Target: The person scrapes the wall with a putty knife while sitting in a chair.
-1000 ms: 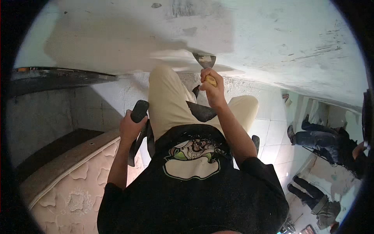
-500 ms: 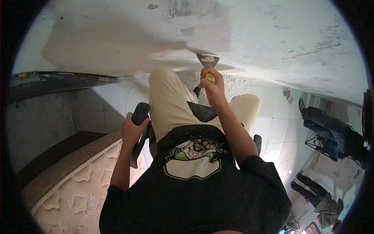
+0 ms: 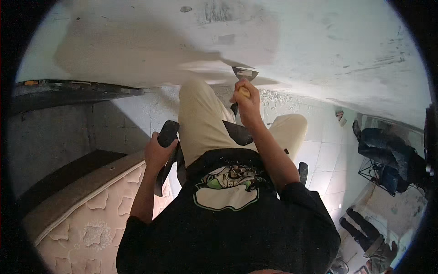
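Note:
My right hand (image 3: 247, 102) is closed around the yellowish handle (image 3: 244, 92) of a putty knife (image 3: 245, 73). Its wide dark blade, with pale smears on it, is at the low part of the whitish wall (image 3: 137, 41) ahead of me, between my knees. Whether the whole blade edge touches the wall is hard to see. My left hand (image 3: 157, 153) is wrapped round a black padded chair armrest (image 3: 169, 132) beside my left thigh.
A quilted pink mattress (image 3: 98, 219) lies at the left, with a dark ledge (image 3: 68, 98) farther off. Another armrest (image 3: 303, 172) is by my right side. Two other people, one in blue jeans (image 3: 388, 146) and one in dark trousers (image 3: 365, 230), are at the right.
The putty knife has slid slightly left along the wall. My view has shifted a little; my left hand keeps its grip on the armrest.

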A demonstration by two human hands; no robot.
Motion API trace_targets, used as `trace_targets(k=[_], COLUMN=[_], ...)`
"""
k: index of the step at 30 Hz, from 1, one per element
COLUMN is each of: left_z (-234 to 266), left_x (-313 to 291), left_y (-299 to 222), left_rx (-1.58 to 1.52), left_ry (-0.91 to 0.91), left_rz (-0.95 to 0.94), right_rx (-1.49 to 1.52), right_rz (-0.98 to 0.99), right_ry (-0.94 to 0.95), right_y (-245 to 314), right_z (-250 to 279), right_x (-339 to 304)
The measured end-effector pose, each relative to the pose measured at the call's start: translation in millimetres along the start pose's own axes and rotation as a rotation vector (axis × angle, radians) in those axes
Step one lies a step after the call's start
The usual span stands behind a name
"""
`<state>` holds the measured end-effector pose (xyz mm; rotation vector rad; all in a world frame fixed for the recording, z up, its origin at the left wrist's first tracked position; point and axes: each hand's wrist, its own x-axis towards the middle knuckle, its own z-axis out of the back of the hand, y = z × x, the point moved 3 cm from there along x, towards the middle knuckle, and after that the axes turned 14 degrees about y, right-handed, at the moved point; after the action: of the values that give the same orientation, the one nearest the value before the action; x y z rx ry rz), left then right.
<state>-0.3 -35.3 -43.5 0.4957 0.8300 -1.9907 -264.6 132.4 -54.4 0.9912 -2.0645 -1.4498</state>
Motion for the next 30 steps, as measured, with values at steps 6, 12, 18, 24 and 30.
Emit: trace_targets(k=[6, 12, 18, 24, 30], left_z=[0.4, 5.4, 2.3, -2.2, 2.1], left_x=[-0.6, -1.5, 1.5, -0.6, -1.6], left_y=[3.4, -6.9, -2.8, 5.0, -0.2], left_rx=[0.022, 0.025, 0.03, 0.066, 0.034], left_ry=[-0.012, 0.054, 0.019, -0.006, 0.027], left_rz=[0.012, 0.005, -0.01, 0.012, -0.033], right_rx=[0.075, 0.182, 0.067, 0.1, -0.011], right_rz=[-0.07, 0.05, 0.068, 0.165, 0.189], right_ry=[0.007, 0.056, 0.021, -0.033, 0.038], right_y=[0.5, 4.2, -15.9, -6.6, 13.0], right_z=[-7.8, -5.1, -1.9, 58.6, 68.0], right_x=[-2.5, 2.6, -4.4, -33.3, -49.1])
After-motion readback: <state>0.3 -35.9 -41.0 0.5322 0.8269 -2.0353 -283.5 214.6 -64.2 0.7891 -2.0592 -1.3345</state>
